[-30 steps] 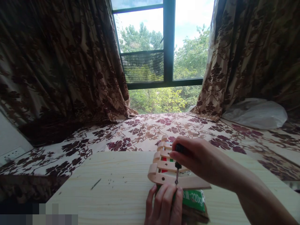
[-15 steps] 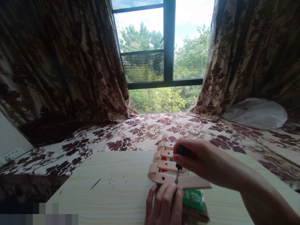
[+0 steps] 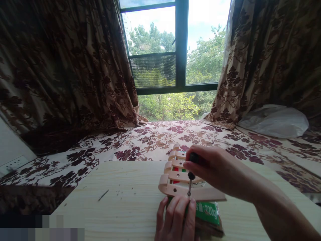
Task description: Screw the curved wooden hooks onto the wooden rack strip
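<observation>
My right hand is wrapped round the dark handle of a screwdriver, which points down. Its tip meets a small screw in the nearest slat of a pale wooden piece with curved slat ends and dark holes. Against the near edge of that slat, my left hand presses its fingertips, close to the screw. Under the wooden piece lies a green and brown packet with white print. Whether the left fingers pinch anything small is hidden.
The pale wooden board bears a thin dark stick and several dark specks at the left. Beyond it spreads a flowered cloth, with a white plastic bag at the right. Curtains frame a window.
The fingers and thumb of my right hand have shifted slightly on the screwdriver handle, and the wrist has moved a little. My left hand and the wooden piece stay in place.
</observation>
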`<state>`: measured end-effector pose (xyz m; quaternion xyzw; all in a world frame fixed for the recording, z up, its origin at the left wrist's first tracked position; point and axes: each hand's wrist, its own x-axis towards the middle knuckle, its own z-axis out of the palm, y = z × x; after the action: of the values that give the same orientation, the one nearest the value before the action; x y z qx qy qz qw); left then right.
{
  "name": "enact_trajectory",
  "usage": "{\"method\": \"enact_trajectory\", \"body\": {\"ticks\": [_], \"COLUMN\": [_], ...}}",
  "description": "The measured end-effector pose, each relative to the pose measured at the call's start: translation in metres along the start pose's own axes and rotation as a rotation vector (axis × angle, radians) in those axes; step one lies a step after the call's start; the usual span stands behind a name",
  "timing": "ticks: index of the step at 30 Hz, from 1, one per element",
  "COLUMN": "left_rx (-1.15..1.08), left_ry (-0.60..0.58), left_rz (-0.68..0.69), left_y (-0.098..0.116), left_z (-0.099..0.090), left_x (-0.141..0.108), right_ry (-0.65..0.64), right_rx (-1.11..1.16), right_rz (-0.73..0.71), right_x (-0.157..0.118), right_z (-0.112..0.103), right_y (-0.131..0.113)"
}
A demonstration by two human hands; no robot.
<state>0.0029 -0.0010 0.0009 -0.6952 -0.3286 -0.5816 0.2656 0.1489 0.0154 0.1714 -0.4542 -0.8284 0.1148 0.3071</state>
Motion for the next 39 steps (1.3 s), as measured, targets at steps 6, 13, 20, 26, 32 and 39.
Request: {"method": "enact_trajectory", "body": {"ticks": [6, 13, 20, 26, 32, 39], "left_rx": [0.001, -0.001, 0.026, 0.005, 0.001, -0.013], "left_ry": [0.011, -0.011, -0.129, -0.114, -0.081, -0.101], "left_rz": [-0.009, 0.010, 0.091, 0.070, 0.061, 0.055], "left_y": [0.001, -0.002, -0.007, -0.005, -0.005, -0.005], "left_z": [-0.001, 0.000, -0.010, -0.009, -0.006, -0.008], "left_x": [0.001, -0.001, -0.001, -0.001, 0.000, 0.000], "right_ry": [0.015, -0.018, 0.019, -0.068, 0.022, -0.063], "right_rx": [-0.040, 0.030, -0.026, 0.047, -0.017, 0.040], "right_rz": [-0.001, -0.041, -0.007, -0.047, 0.013, -0.029], "right_x": [-0.001, 0.000, -0.001, -0.003, 0.000, -0.003], "right_z": [-0.001, -0.001, -0.001, -0.001, 0.003, -0.002], "right_y": [-0.003, -0.004, -0.002, -0.005, 0.000, -0.004]}}
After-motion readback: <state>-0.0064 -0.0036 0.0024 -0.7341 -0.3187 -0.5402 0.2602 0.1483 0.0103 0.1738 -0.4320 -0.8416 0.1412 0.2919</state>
